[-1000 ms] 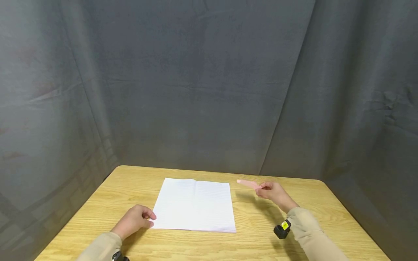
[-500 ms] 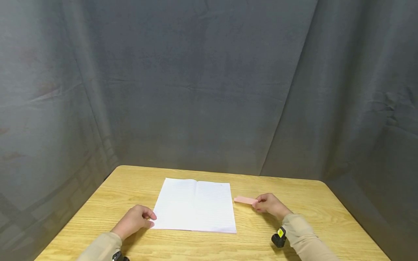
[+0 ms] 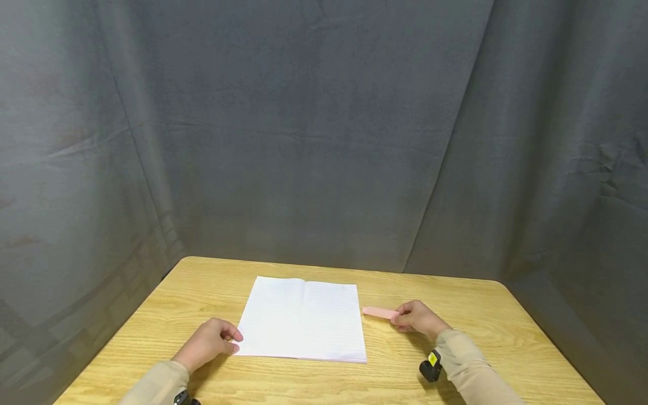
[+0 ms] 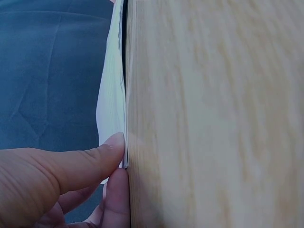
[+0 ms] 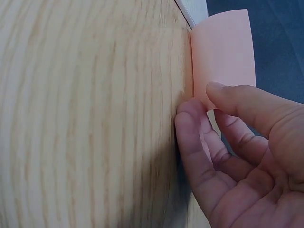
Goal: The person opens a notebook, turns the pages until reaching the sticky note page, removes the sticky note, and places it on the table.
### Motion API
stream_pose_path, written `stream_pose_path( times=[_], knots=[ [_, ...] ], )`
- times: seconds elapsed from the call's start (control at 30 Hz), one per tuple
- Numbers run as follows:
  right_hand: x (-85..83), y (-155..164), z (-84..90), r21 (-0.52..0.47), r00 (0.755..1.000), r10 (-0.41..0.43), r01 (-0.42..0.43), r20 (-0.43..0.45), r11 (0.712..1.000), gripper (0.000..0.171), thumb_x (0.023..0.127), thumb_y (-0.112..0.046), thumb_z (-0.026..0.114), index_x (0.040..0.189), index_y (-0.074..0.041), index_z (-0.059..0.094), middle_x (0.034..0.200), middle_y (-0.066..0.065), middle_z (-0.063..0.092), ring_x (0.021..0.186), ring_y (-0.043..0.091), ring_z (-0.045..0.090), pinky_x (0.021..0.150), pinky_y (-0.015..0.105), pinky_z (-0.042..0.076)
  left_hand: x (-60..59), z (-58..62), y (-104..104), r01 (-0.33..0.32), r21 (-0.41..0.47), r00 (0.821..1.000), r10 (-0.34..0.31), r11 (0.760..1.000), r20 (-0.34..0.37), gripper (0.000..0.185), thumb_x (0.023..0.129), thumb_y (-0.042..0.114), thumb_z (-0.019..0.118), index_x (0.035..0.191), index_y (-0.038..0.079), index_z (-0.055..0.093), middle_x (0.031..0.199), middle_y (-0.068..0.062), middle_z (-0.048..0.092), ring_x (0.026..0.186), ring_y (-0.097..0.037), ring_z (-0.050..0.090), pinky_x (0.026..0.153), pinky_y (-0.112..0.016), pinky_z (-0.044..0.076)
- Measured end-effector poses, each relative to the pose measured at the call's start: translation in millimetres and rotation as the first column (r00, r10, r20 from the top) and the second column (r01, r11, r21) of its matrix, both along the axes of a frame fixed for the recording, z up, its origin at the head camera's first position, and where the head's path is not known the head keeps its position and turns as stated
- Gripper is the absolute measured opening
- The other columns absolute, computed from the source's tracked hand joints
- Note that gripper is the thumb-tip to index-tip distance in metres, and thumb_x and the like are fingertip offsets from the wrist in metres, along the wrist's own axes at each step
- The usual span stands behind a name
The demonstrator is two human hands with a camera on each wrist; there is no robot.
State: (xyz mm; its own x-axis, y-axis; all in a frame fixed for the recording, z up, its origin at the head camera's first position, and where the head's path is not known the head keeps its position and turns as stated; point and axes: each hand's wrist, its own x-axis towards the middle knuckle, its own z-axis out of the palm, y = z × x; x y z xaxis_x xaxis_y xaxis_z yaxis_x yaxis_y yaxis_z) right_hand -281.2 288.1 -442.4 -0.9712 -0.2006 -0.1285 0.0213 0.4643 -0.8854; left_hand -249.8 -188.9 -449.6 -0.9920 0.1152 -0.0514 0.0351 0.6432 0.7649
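An open lined notebook (image 3: 304, 320) lies on the wooden table, its pages bare of anything but ruling. At its near left corner is my left hand (image 3: 206, 343), with thumb and fingertip at the page edge. The left wrist view shows that thumb (image 4: 102, 159) on the corner, a fingertip just below it. To the right of the notebook, my right hand (image 3: 419, 318) pinches one end of a pink paper slip (image 3: 379, 312). Its other end points at the notebook's right edge. In the right wrist view the slip (image 5: 223, 52) stands slightly curved above thumb and fingers, low at the table.
The wooden table (image 3: 445, 289) has rounded far corners. Grey cloth (image 3: 304, 140) hangs behind it and along both sides. A small black device with a yellow mark (image 3: 431, 365) is strapped at the right wrist.
My right hand has come nearer and down toward the table with the pink paper slip, then nearly stopped. The left hand and the notebook have stayed in place.
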Motion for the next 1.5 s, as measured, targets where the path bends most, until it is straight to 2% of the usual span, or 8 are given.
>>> stream_pose_path(
  times=[0.53, 0.73, 0.93, 1.2, 1.5],
  knots=[
    [-0.4, 0, 1.0, -0.006, 1.000, 0.004, -0.004, 0.028, 1.000, 0.010, 0.087, 0.001, 0.065, 0.090, 0.009, 0.061, 0.080, 0.004, 0.065, 0.073, 0.010, 0.062, 0.067, 0.026, 0.055, 0.1, -0.3, -1, 0.027, -0.006, 1.000, -0.027, 1.000, -0.014, 0.015, 0.071, -0.003, 0.077, 0.080, 0.005, 0.069, 0.076, -0.003, 0.054, 0.076, -0.017, 0.046, 0.068, -0.029, 0.038],
    [1.3, -1, 1.4, 0.006, 1.000, -0.007, 0.007, 0.028, 1.000, 0.020, 0.081, 0.003, 0.071, 0.094, 0.008, 0.057, 0.080, 0.006, 0.065, 0.071, 0.012, 0.062, 0.065, 0.027, 0.054, -0.2, -1.3, -2, 0.040, -0.003, 0.999, -0.040, 0.999, -0.019, 0.015, 0.071, -0.002, 0.078, 0.081, 0.005, 0.069, 0.078, -0.003, 0.055, 0.076, -0.017, 0.046, 0.069, -0.030, 0.039],
    [3.4, -2, 3.9, 0.007, 0.999, -0.006, 0.006, 0.037, 1.000, 0.030, 0.076, 0.006, 0.074, 0.097, 0.008, 0.052, 0.077, 0.005, 0.061, 0.064, 0.011, 0.057, 0.060, 0.025, 0.048, -1.9, -2.9, -3, 0.025, -0.001, 1.000, -0.026, 1.000, -0.007, 0.015, 0.071, -0.002, 0.078, 0.080, 0.006, 0.069, 0.078, -0.003, 0.055, 0.077, -0.018, 0.046, 0.069, -0.031, 0.039],
    [6.9, 0, 7.0, 0.059, 0.999, 0.012, -0.014, 0.047, 0.998, 0.037, 0.074, 0.001, 0.077, 0.100, 0.007, 0.051, 0.085, 0.007, 0.065, 0.068, 0.012, 0.057, 0.063, 0.025, 0.049, -2.5, -4.9, -3, 0.016, -0.002, 1.000, -0.016, 1.000, 0.005, 0.015, 0.071, -0.002, 0.078, 0.080, 0.006, 0.069, 0.079, -0.003, 0.055, 0.078, -0.018, 0.046, 0.070, -0.031, 0.040],
    [10.2, 2, 10.9, 0.035, 0.997, 0.041, -0.043, 0.064, 0.998, 0.038, 0.076, -0.002, 0.075, 0.102, 0.008, 0.049, 0.090, 0.009, 0.060, 0.068, 0.013, 0.053, 0.065, 0.027, 0.048, -2.3, -4.5, -2, 0.005, -0.003, 1.000, -0.005, 1.000, -0.001, 0.016, 0.070, -0.003, 0.078, 0.080, 0.006, 0.069, 0.079, -0.003, 0.056, 0.078, -0.018, 0.046, 0.070, -0.031, 0.040]
  ],
)
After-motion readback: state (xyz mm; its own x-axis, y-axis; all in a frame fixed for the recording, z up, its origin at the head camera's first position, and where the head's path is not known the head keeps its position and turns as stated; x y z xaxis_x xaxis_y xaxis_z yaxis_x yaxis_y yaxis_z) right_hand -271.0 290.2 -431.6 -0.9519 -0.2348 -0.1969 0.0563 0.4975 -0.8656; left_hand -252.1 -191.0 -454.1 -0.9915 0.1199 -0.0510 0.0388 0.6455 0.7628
